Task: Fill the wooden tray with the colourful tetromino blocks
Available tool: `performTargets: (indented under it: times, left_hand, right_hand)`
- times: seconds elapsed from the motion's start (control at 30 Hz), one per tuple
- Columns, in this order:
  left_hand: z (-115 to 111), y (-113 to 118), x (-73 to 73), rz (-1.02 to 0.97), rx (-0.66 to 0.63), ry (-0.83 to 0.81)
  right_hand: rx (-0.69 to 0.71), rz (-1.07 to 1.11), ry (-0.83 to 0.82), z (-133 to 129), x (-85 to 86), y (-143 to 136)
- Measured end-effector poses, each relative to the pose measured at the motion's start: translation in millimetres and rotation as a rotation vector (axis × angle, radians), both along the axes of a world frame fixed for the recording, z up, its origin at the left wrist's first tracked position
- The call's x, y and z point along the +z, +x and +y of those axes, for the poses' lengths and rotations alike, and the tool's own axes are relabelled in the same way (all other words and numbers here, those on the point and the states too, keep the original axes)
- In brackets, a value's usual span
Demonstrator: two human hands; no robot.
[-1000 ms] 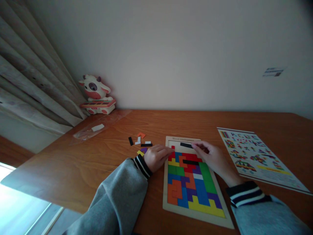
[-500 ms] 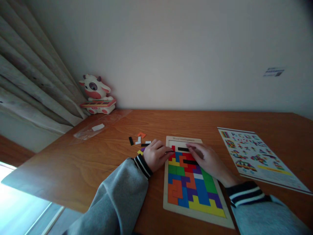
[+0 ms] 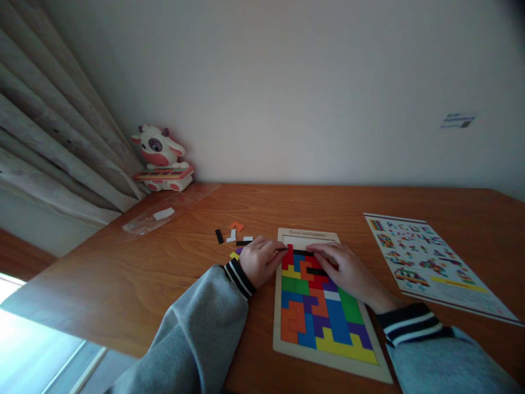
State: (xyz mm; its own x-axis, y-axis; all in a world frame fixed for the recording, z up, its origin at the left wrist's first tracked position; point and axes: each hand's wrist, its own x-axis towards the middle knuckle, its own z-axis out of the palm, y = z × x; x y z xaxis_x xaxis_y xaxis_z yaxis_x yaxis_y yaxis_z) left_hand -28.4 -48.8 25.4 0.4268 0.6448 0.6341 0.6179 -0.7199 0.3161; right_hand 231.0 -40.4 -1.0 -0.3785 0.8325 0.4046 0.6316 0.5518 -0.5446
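Note:
A wooden puzzle board (image 3: pixel 278 323) lies flat, largely covered by coloured block-shaped pieces. Near its top, a black bar-shaped puzzle piece (image 3: pixel 302 253) lies right of a red piece (image 3: pixel 290 253), against the row below. My right hand (image 3: pixel 342 268) reaches in from the right with bent fingers, its fingertips at the right end of that black piece. My left hand (image 3: pixel 262 262) is at the board's upper left edge, thumb and finger pinched together; a thin dark sliver shows at the tips, too small to name. Another black piece (image 3: pixel 315 271) lies lower, partly under my right hand.
Loose pieces lie left of the board, among them an orange piece (image 3: pixel 237 225), a black piece (image 3: pixel 219 236) and a white piece (image 3: pixel 232 236). A printed pattern sheet (image 3: pixel 435 262) is on the right. A clear plastic bag (image 3: pixel 143 221) and a cow toy (image 3: pixel 162 158) are at the back left.
The upper black piece has moved slightly left and toward me, up against the row below. My right fingertips have shifted left with it. My left hand has barely moved.

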Motion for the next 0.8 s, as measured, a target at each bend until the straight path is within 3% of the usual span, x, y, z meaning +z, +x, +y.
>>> performTargets:
  times: [0.13,0.27,0.53,0.63,0.8]
  left_hand:
    - [-1.1,0.7,0.1,-0.076,-0.129,-0.043]
    - [-1.6,0.7,2.5,-0.076,-0.255,-0.050]
    - [1.5,1.0,2.1,-0.057,-0.238,0.017]
    - [0.9,1.9,1.8,-0.052,-0.220,0.009]
    - [0.5,1.9,-0.3,-0.073,-0.160,-0.003]
  right_hand:
    - [-0.028,0.042,0.072,-1.6,5.1,-0.7]
    - [0.039,0.059,0.121,-5.8,13.0,-2.7]
    - [0.152,0.097,0.106,-10.9,19.5,-10.3]
    - [0.080,0.139,0.049,-9.2,19.7,-6.4]
    - [-0.160,0.222,0.004,-6.3,24.9,5.1]
